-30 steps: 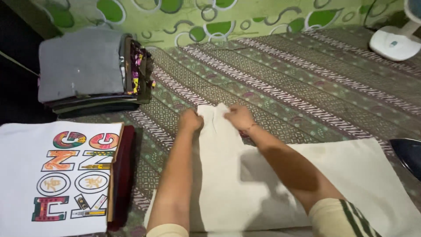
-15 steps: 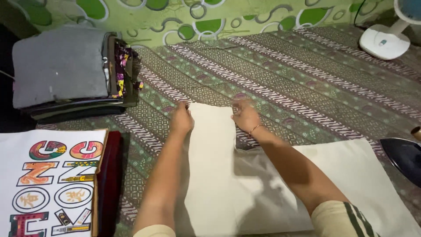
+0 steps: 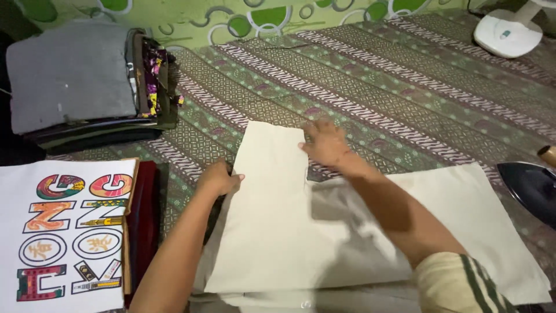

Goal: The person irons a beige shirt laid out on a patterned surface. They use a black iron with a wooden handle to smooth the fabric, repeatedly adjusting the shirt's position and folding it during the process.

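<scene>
A cream cloth garment (image 3: 278, 214) lies flat on the patterned green and brown bedsheet (image 3: 405, 93), with one narrow part folded up toward the far side. My left hand (image 3: 217, 178) presses on the left edge of that folded part, fingers curled at the cloth's border. My right hand (image 3: 325, 144) lies flat with spread fingers at the upper right edge of the fold. My right forearm crosses the wider part of the cloth, and a striped sleeve (image 3: 463, 284) shows at the bottom.
A stack of folded clothes with a grey piece on top (image 3: 75, 81) sits at the far left. A white printed shirt (image 3: 63, 232) on a dark red folded pile lies near left. A dark iron (image 3: 530, 188) is at the right edge; a white fan base (image 3: 509, 32) at top right.
My left hand slid back along the left edge of the folded cloth toward me. My right hand stayed near the top right edge. The view shifted slightly.
</scene>
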